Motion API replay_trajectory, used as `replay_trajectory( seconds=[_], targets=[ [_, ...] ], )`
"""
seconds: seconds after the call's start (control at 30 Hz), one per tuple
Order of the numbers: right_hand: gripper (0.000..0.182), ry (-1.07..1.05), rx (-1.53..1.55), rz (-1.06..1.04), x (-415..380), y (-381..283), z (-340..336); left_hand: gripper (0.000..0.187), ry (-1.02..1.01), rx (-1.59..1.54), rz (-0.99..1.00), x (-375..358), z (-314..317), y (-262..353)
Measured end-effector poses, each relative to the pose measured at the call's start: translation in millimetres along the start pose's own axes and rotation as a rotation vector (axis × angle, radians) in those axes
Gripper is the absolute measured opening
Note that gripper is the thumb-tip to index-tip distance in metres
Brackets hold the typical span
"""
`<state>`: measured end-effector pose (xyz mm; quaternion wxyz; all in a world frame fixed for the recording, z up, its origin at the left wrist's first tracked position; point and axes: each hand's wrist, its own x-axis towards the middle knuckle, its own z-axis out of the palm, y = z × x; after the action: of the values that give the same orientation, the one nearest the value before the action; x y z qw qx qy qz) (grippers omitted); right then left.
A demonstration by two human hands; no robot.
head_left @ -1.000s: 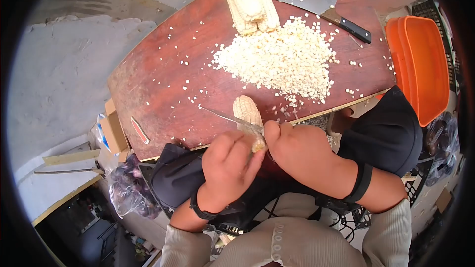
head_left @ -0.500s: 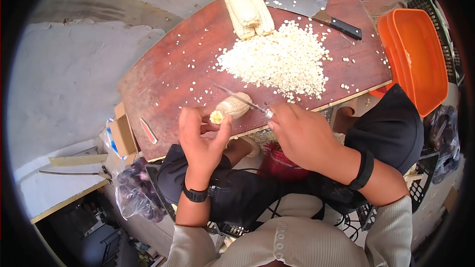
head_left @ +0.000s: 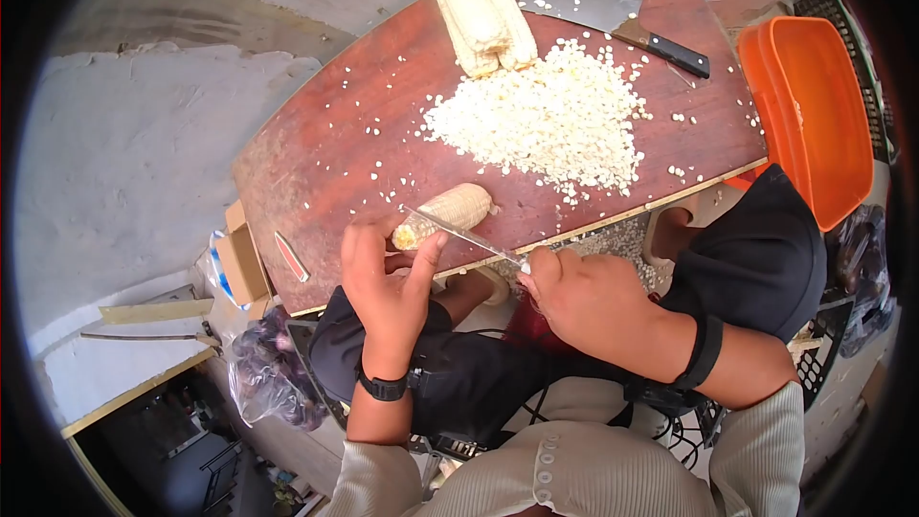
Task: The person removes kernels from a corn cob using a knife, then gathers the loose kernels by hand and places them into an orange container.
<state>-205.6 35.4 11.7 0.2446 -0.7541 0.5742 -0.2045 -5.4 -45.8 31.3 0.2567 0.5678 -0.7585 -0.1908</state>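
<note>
A pale corn cob (head_left: pixel 458 208) lies at the near edge of the reddish table, its cut yellow end toward the left. My left hand (head_left: pixel 388 273) grips that left end between thumb and fingers. In my right hand (head_left: pixel 589 297) is a thin-bladed knife (head_left: pixel 469 236) held by its handle, the blade slanting across the cob near its left end. Beyond them lies a heap of loose white kernels (head_left: pixel 550 120). Several whole cobs (head_left: pixel 479 19) are stacked at the heap's far side.
A cleaver (head_left: pixel 598 10) lies at the table's far right. Orange basins (head_left: pixel 814 115) stand off the right edge. A small red-and-white sheath-like piece (head_left: pixel 291 257) rests at the table's left. A cardboard box (head_left: pixel 239 263) and a plastic bag (head_left: pixel 273 373) are at the left.
The knife blade has moved left and down, from the cob's middle toward its cut end. The cob now lies more level, with more of its right part showing.
</note>
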Motion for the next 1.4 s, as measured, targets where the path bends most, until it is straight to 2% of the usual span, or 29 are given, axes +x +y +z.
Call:
replay_trajectory(
  seconds=[0.23, 0.33, 0.43, 0.53, 0.73, 0.83, 0.97, 1.07, 1.17, 1.27, 1.4],
  targets=[
    [0.021, 0.062, -0.031, -0.013, 4, -1, 4, 0.034, 0.045, -0.015, 0.004, -7, 2, -2],
    [0.02, 0.036, -0.054, -0.016, 5, 0, 9, 0.034, -0.007, 0.046, 0.147, -4, -1, 0],
    [0.018, -0.01, -0.072, -0.007, 10, 1, 8, 0.033, -0.024, 0.065, 0.173, -1, -3, 7],
    [0.017, -0.017, -0.116, -0.009, 16, -1, 11, 0.033, -0.042, 0.03, 0.085, 0, -2, 9],
    [0.013, -0.026, -0.129, -0.003, 27, -1, 14, 0.033, -0.09, -0.063, 0.115, 1, -1, 14],
    [0.013, -0.013, -0.154, 0.004, 35, -1, 19, 0.033, -0.154, 0.046, 0.282, -1, -1, 10],
    [0.014, 0.061, -0.201, -0.016, 45, 1, 23, 0.032, -0.126, 0.059, 0.211, 0, -1, 18],
    [0.015, 0.096, -0.153, -0.018, 46, 4, 29, 0.03, -0.12, 0.066, 0.199, 0, -1, 16],
    [0.015, -0.053, 0.06, 0.115, 49, 9, 29, 0.028, -0.094, 0.002, 0.215, 3, 1, 13],
    [0.019, 0.017, 0.449, 0.143, 50, 17, 29, 0.028, -0.062, -0.064, 0.18, 1, 2, 7],
    [0.019, 0.119, 0.444, 0.22, 44, 16, 15, 0.031, -0.054, -0.103, 0.128, -6, 0, 2]
  ],
)
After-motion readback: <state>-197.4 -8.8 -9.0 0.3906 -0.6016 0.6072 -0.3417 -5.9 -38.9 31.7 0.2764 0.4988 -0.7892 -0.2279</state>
